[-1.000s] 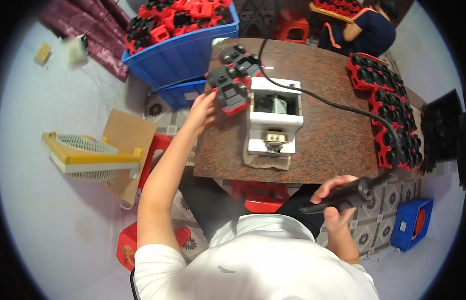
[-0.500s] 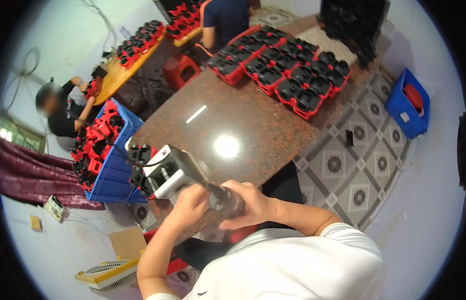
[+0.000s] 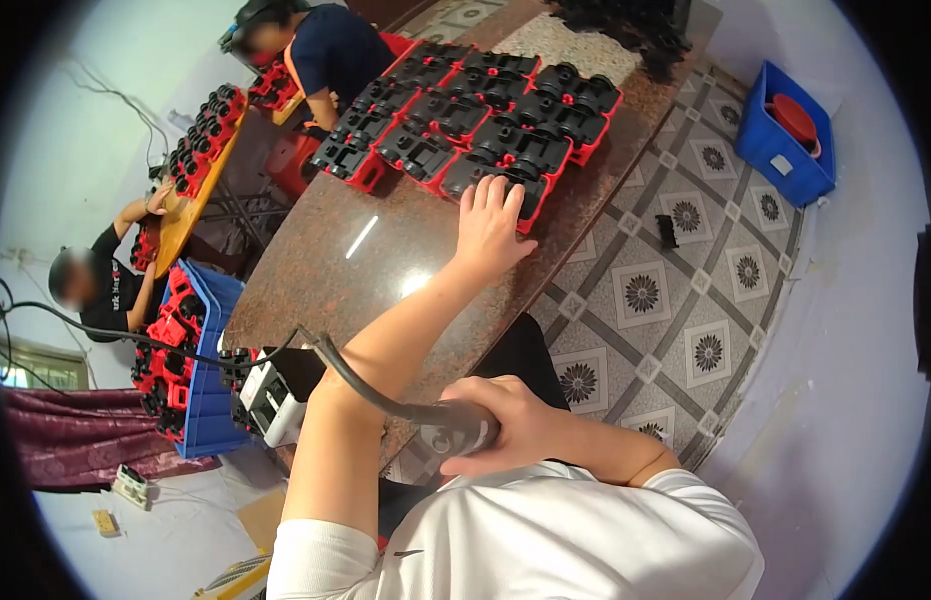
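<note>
My left hand (image 3: 492,230) is stretched out over the stone-topped table (image 3: 315,240), fingers extended and apart. Its fingertips rest on the near end of a red and black plastic assembly (image 3: 537,160), which has wheel-like black rounds. That piece belongs to several rows of similar assemblies (image 3: 425,110) standing side by side. Close to my body, my right hand (image 3: 525,425) is wrapped round a grey cylindrical power tool, probably an electric screwdriver (image 3: 453,432). A black cable (image 3: 355,380) runs from the tool's end past my left forearm; the tool's tip is hidden.
At the table's left edge stands a white boxy device (image 3: 272,402), beside a blue crate (image 3: 207,400) heaped with red and black parts. Two people work at the far left near a yellow table (image 3: 175,238). A blue bin (image 3: 755,150) and a black piece (image 3: 667,232) are on the floor.
My left hand has left the side of the tool and reached forward to the rows of assemblies. The right hand keeps hold of the tool. The whole view has shifted.
</note>
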The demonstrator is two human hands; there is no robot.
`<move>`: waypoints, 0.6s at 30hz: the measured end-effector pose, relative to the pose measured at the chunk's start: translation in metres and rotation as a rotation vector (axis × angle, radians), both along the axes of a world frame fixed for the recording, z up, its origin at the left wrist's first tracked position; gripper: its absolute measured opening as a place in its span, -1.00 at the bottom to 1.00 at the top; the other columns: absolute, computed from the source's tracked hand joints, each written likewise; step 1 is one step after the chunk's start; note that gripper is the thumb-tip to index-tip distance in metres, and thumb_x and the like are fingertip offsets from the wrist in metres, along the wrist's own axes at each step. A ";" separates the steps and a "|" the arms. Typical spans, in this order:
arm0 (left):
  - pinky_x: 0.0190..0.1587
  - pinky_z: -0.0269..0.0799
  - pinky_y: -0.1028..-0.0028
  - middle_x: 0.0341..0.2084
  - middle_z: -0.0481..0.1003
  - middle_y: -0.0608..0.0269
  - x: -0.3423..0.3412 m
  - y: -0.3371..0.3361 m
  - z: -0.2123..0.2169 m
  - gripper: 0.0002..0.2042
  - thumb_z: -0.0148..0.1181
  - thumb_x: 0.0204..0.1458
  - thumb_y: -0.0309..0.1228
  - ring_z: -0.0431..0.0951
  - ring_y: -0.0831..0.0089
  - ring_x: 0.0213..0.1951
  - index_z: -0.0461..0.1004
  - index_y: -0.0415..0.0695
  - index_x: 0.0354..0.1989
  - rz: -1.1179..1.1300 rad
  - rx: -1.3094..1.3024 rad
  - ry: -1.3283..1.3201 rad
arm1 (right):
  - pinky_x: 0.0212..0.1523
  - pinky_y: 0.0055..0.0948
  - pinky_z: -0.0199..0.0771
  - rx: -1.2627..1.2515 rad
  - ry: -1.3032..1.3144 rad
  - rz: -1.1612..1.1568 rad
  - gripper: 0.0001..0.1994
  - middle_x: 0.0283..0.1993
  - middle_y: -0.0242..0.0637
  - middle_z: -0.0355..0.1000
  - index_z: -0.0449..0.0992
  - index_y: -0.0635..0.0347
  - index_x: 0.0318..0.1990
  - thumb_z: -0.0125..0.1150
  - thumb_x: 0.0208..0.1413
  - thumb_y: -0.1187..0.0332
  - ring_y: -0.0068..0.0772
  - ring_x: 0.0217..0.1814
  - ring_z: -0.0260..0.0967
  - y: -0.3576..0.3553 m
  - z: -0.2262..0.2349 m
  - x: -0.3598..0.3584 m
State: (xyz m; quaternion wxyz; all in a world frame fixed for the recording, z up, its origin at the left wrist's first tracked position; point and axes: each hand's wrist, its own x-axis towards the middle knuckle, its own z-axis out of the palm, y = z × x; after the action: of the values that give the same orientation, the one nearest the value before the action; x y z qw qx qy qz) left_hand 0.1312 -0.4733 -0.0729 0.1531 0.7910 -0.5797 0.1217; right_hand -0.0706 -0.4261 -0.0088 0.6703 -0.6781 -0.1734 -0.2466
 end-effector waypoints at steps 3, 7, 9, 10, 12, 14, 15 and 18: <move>0.14 0.10 0.13 -0.14 0.31 0.09 -0.003 -0.014 -0.008 -0.39 0.40 -0.35 -0.25 0.28 0.18 0.04 0.30 -0.13 -0.05 0.073 0.004 -0.074 | -0.46 -0.51 0.41 0.005 0.014 0.011 -0.43 -0.39 -0.23 0.44 0.33 0.32 -0.12 0.52 -0.27 0.30 -0.38 -0.47 0.44 -0.007 -0.003 -0.005; 0.03 0.22 0.16 -0.37 0.34 0.16 -0.002 -0.003 -0.019 -0.60 0.25 -0.31 -0.40 0.38 0.19 -0.19 0.35 -0.14 -0.20 -0.064 -0.097 -0.084 | -0.43 -0.49 0.42 0.031 -0.013 -0.013 -0.43 -0.38 -0.21 0.44 0.35 0.31 -0.11 0.53 -0.28 0.30 -0.35 -0.45 0.45 -0.016 -0.011 0.003; -0.02 0.27 0.19 -0.35 0.35 0.16 -0.002 0.024 -0.010 -0.61 0.22 -0.31 -0.43 0.39 0.19 -0.19 0.37 -0.15 -0.19 -0.028 0.014 -0.032 | -0.40 -0.48 0.43 0.070 0.014 0.025 -0.43 -0.35 -0.19 0.44 0.36 0.31 -0.12 0.53 -0.30 0.30 -0.31 -0.42 0.46 -0.019 -0.013 0.014; -0.03 0.28 0.20 -0.35 0.35 0.16 -0.010 0.044 -0.004 -0.61 0.21 -0.30 -0.45 0.39 0.19 -0.18 0.38 -0.15 -0.19 -0.080 0.006 -0.073 | -0.40 -0.47 0.43 0.067 -0.032 -0.008 -0.43 -0.33 -0.20 0.44 0.38 0.30 -0.14 0.55 -0.33 0.29 -0.31 -0.42 0.46 -0.016 -0.013 0.016; -0.07 0.30 0.20 -0.35 0.37 0.15 -0.022 0.085 0.009 -0.64 0.18 -0.28 -0.47 0.40 0.19 -0.18 0.42 -0.17 -0.18 -0.162 -0.021 -0.098 | -0.39 -0.48 0.42 0.056 -0.011 0.040 -0.42 -0.32 -0.23 0.44 0.39 0.30 -0.16 0.56 -0.36 0.28 -0.34 -0.42 0.45 -0.016 -0.007 0.021; -0.08 0.30 0.20 -0.35 0.37 0.15 -0.026 0.135 0.010 -0.65 0.18 -0.27 -0.47 0.40 0.17 -0.18 0.43 -0.17 -0.19 -0.139 -0.006 -0.067 | -0.40 -0.49 0.41 0.068 -0.057 0.064 -0.43 -0.35 -0.24 0.43 0.39 0.30 -0.17 0.56 -0.35 0.26 -0.38 -0.42 0.44 -0.013 -0.006 0.030; -0.09 0.30 0.19 -0.35 0.38 0.14 -0.031 0.159 0.013 -0.67 0.18 -0.26 -0.46 0.40 0.16 -0.19 0.43 -0.17 -0.21 -0.162 -0.012 -0.050 | -0.40 -0.51 0.40 0.053 -0.018 0.054 -0.44 -0.39 -0.27 0.41 0.39 0.31 -0.18 0.55 -0.34 0.25 -0.45 -0.43 0.43 -0.013 -0.004 0.030; -0.13 0.30 0.19 -0.33 0.38 0.08 -0.059 0.227 0.033 -0.63 0.24 -0.28 -0.42 0.39 0.10 -0.22 0.44 -0.18 -0.19 -0.027 -0.075 0.082 | -0.33 -0.52 0.42 0.062 0.058 0.063 -0.44 -0.35 -0.29 0.43 0.38 0.30 -0.14 0.53 -0.29 0.26 -0.52 -0.37 0.42 -0.006 0.007 0.041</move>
State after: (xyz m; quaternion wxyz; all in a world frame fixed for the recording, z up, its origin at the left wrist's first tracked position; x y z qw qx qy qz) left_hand 0.0723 -0.2465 -0.0402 0.2080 0.7811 -0.5786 0.1089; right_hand -0.0296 -0.4324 -0.0017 0.7033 -0.6580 -0.1673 -0.2108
